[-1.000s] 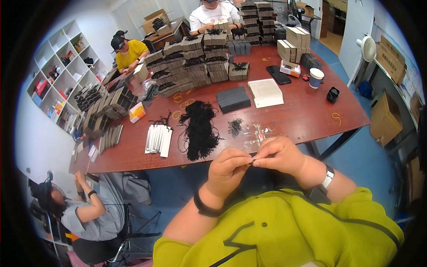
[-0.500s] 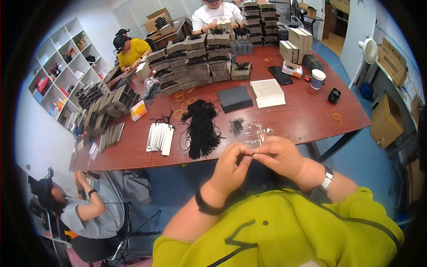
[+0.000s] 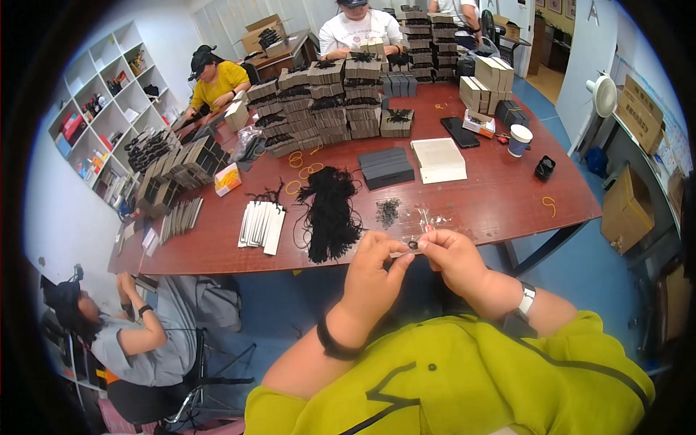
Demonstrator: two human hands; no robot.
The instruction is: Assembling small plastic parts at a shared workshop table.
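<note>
Just past the table's near edge, my left hand (image 3: 375,270) and my right hand (image 3: 455,259) are close together, with thumbs and forefingers pinched. A small black loop-shaped piece (image 3: 413,245) shows between their fingertips, and both hands seem to grip it. Its exact kind is too small to make out. On the table beyond my hands lies a scatter of tiny black pieces (image 3: 388,212), with a clear plastic bag (image 3: 435,220) with a red spot to its right. A thick bundle of black cords (image 3: 330,217) lies left of them.
White strips with black cords (image 3: 261,226) lie at the left. Dark grey boxes (image 3: 386,168) and a pale open tray (image 3: 439,161) are farther back, before tall stacks of grey bundles (image 3: 319,101). A paper cup (image 3: 517,141) and phone (image 3: 461,133) sit right. Several people work around the table.
My fingertips have parted slightly, and the small black loop now shows between them. The view has shifted a little.
</note>
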